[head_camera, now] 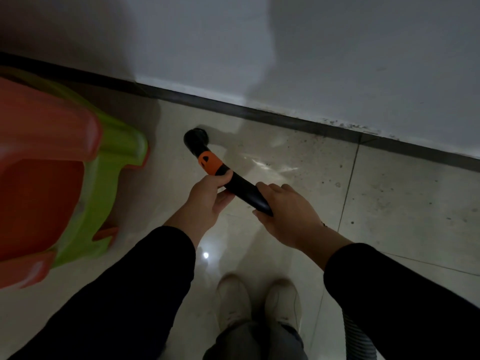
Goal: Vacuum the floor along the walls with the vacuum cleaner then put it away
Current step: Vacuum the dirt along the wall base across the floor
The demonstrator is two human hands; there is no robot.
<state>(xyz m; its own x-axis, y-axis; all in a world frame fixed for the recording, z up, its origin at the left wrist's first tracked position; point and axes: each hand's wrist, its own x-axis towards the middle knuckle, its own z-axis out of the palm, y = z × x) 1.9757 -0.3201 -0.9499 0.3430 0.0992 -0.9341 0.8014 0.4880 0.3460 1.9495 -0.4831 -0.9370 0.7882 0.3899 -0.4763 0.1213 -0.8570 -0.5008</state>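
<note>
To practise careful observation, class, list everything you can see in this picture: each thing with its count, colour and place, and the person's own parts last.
vacuum wand: one, black with orange collar, slanting towards the wall
nozzle: one, black, wand's far end, near the baseboard
hose: one, grey ribbed, bottom right
plastic stools: stacked, count unclear, orange and green, left
wall: one, white, top
baseboard: one, dark, along the wall's foot
floor tiles: several, pale glossy, underfoot
shoes: two, white, bottom centre
sleeves: two, black, lower corners
left hand: one, gripping the wand behind the collar
right hand: one, gripping the wand's rear end
</note>
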